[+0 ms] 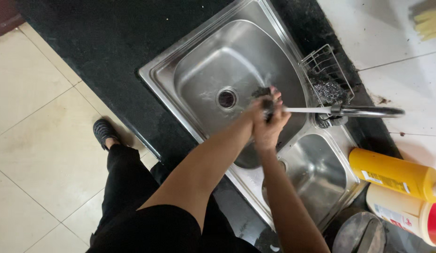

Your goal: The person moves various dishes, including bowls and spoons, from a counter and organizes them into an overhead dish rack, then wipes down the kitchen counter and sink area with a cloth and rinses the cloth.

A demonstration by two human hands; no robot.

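Note:
Both my hands are together over the large basin of a steel sink [204, 70], under the end of a long tap spout [349, 111]. My right hand [272, 129] and my left hand [253, 112] are closed around a dark scrubber-like thing [264, 96] that sticks out above the fingers. Water seems to run over it. The drain [227, 98] lies just left of the hands.
A wire caddy [328, 75] with a steel scouring pad hangs at the sink's right rim. A smaller basin [316, 173] lies nearer me. A yellow bottle [391, 173] and a white bottle with a red cap [405, 215] lie on the right. Black counter surrounds the sink.

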